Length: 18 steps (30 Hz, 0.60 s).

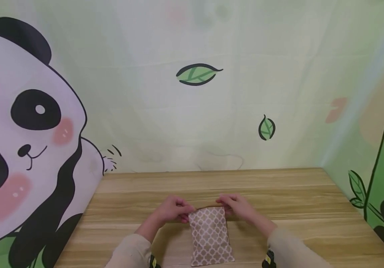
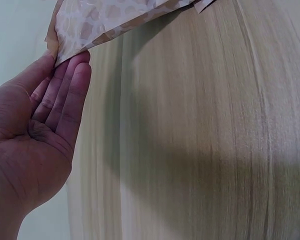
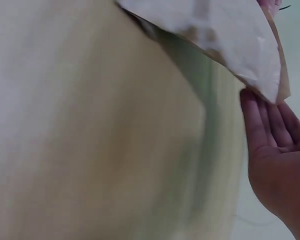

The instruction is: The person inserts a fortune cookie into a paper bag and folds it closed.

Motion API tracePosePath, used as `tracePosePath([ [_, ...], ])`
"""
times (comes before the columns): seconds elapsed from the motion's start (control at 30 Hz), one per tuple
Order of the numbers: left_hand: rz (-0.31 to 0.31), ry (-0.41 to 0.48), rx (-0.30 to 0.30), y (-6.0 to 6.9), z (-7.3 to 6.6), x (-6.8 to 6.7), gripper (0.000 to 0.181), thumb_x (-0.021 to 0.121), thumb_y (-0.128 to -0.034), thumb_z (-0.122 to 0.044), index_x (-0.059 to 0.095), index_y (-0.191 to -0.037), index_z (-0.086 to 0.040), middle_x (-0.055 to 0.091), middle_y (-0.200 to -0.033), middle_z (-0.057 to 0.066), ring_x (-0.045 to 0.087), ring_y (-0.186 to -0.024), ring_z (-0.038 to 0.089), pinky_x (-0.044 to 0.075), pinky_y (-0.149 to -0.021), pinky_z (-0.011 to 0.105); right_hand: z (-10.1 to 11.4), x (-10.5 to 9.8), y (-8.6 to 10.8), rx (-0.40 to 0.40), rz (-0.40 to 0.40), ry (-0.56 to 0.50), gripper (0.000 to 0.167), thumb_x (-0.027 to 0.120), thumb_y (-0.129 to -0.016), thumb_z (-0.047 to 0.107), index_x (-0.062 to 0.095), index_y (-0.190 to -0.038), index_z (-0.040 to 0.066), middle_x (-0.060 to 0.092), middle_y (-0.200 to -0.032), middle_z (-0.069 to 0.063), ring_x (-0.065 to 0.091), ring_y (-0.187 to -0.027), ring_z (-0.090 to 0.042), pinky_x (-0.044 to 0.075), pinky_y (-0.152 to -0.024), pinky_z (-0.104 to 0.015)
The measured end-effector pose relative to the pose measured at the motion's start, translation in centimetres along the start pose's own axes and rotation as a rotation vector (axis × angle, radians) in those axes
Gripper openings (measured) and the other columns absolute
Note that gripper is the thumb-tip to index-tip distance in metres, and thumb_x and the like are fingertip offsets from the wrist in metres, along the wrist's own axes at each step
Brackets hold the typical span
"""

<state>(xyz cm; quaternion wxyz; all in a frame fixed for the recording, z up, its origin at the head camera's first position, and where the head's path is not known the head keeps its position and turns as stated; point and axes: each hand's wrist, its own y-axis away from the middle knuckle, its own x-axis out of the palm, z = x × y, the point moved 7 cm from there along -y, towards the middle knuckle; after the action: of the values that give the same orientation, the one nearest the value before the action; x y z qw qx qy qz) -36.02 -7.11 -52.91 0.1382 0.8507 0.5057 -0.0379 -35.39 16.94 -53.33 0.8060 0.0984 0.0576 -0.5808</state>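
Note:
A flat paper bag [image 1: 211, 234] with a brown and white lattice pattern stands out above the table in front of me, its folded brown top edge facing away. At its far left corner my left hand [image 1: 175, 209] pinches the paper, thumb on one side and fingers behind, as the left wrist view shows. My right hand [image 1: 239, 207] is at the far right corner. In the right wrist view its straight fingers [image 3: 270, 122] touch the underside of the bag [image 3: 230, 40], while the thumb is apart from the paper. The bag's contents are hidden.
The bag is over a wood-grain table [image 1: 296, 208]. Behind the table hangs a pale green backdrop [image 1: 138, 111] with printed leaves and a panda [image 1: 44, 149] at the left. Beige sleeves [image 1: 296, 249] cover both forearms.

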Motion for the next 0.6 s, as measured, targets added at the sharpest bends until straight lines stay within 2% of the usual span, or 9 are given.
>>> tracePosePath([
  [0.13,-0.003,-0.009,0.001,0.2,-0.2,0.1,0.020,0.075,-0.1005,-0.011,0.075,-0.106,0.008,0.077,-0.081,0.008,0.073,-0.069,0.014,0.067,-0.073,0.036,2.0,0.6,-1.3,-0.046,0.124,0.186,0.042,0.054,-0.114,0.028,0.073,-0.123,-0.008,0.075,-0.126,-0.021,0.071,-0.118,-0.030,0.062,-0.094,-0.037],
  [0.23,-0.004,-0.010,0.000,0.2,-0.3,0.1,0.020,0.075,-0.1006,-0.012,0.075,-0.105,0.008,0.077,-0.083,0.008,0.073,-0.070,0.015,0.067,-0.074,0.037,3.4,1.2,-2.1,-0.072,0.202,0.317,0.038,0.057,-0.112,0.029,0.079,-0.116,-0.002,0.079,-0.117,-0.013,0.072,-0.108,-0.020,0.060,-0.087,-0.031],
  [0.37,-0.014,-0.006,-0.003,0.1,-0.2,0.0,0.019,0.075,-0.1006,-0.011,0.075,-0.104,0.007,0.077,-0.082,0.008,0.073,-0.069,0.015,0.067,-0.074,0.037,4.7,2.4,-2.9,-0.114,0.302,0.459,0.030,0.063,-0.109,0.028,0.083,-0.107,0.006,0.079,-0.100,-0.002,0.064,-0.088,-0.009,0.054,-0.080,-0.026],
  [0.5,-0.018,-0.007,0.005,0.2,-0.1,-0.2,0.019,0.074,-0.1003,-0.010,0.074,-0.104,0.009,0.078,-0.082,0.009,0.072,-0.068,0.015,0.067,-0.072,0.036,5.4,3.4,-3.2,-0.138,0.379,0.499,0.024,0.068,-0.106,0.024,0.083,-0.104,0.006,0.078,-0.094,0.001,0.059,-0.080,-0.008,0.050,-0.076,-0.025],
  [0.6,-0.020,-0.014,0.019,0.3,-0.1,-0.3,0.020,0.074,-0.1002,-0.009,0.074,-0.105,0.011,0.078,-0.084,0.012,0.072,-0.068,0.015,0.067,-0.072,0.036,5.5,3.8,-3.2,-0.133,0.395,0.501,0.021,0.070,-0.104,0.023,0.083,-0.103,0.006,0.078,-0.091,0.001,0.059,-0.077,-0.008,0.049,-0.073,-0.024],
])
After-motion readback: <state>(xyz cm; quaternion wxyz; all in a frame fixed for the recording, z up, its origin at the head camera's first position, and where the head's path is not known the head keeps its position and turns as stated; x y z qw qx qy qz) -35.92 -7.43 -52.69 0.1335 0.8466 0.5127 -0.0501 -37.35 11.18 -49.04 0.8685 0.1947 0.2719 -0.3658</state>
